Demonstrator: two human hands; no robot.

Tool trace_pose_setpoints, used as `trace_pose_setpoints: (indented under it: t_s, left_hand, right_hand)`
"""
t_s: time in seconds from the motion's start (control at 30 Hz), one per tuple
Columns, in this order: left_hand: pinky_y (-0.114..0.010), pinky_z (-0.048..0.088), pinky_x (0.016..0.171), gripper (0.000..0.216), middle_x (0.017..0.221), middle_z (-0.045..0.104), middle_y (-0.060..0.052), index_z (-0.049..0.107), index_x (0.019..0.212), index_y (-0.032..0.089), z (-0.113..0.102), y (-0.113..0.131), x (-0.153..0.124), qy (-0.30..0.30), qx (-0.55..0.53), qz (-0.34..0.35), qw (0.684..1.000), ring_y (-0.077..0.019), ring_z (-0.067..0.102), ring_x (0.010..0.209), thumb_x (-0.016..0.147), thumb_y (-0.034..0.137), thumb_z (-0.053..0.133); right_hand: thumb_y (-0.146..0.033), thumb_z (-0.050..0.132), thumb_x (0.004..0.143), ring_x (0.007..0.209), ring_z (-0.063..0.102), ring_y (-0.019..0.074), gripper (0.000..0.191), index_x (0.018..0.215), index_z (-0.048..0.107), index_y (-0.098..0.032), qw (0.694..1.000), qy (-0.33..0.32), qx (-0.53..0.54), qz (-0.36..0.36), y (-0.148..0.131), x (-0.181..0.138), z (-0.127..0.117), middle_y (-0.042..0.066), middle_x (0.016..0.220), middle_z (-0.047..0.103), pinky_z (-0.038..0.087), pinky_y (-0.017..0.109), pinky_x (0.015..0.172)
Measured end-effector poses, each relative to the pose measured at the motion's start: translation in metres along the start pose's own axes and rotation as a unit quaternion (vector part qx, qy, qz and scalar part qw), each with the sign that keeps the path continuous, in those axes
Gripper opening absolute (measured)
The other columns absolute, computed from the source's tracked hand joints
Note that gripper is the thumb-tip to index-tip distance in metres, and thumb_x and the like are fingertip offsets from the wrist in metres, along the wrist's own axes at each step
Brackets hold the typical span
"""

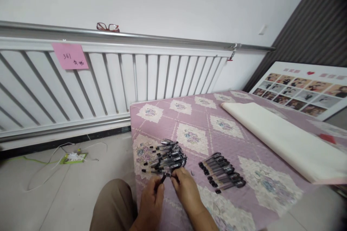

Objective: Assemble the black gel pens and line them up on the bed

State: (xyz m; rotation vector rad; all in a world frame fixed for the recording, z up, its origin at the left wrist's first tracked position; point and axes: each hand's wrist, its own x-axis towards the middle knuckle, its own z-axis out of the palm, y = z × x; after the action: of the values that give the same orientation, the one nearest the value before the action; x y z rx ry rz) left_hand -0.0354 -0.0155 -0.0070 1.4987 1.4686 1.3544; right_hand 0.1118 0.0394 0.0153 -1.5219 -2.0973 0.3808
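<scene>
Head view: by the left edge of the floral cover (230,148), my left hand (152,195) grips a black pen (163,178); my right hand (187,186), narrowed beside it, holds something unclear; the pen row (223,170) lies off the pen pile (170,159), probably against mixing

"361" on pink note (71,65)

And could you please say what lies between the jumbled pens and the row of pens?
Between the jumbled pens and the row of pens, the head view shows patterned purple cloth with one small dark piece on it, too small to identify.
</scene>
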Motion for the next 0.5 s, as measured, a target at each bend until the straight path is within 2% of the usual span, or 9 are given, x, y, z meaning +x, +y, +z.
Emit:
trace_pose_setpoints:
  t_s: [0.23,0.5]
  left_hand:
    - [-0.029,0.046,0.07,0.022,0.08,0.061,-0.003,0.058,0.091,0.019,-0.0009,0.0039,0.0038,0.022,-0.035,-0.035,0.999,-0.0176,0.057,0.074,0.086,0.035,0.045]
    - [-0.03,0.047,0.073,0.025,0.084,0.062,-0.004,0.058,0.094,0.018,-0.0014,0.0047,0.0036,-0.002,-0.027,-0.039,0.999,-0.0185,0.057,0.077,0.087,0.036,0.043]
  right_hand:
    - [-0.011,0.056,0.077,0.084,0.058,0.021,0.01,0.082,0.061,-0.019,1.0,-0.007,0.026,-0.007,0.0058,-0.0053,-0.0007,0.005,0.084,0.062,0.044,0.03,0.075]
    - [-0.01,0.053,0.078,0.083,0.058,0.0216,0.013,0.077,0.062,-0.02,1.0,0.0,0.022,-0.011,0.0069,-0.0112,-0.0023,0.006,0.084,0.062,0.045,0.031,0.074]
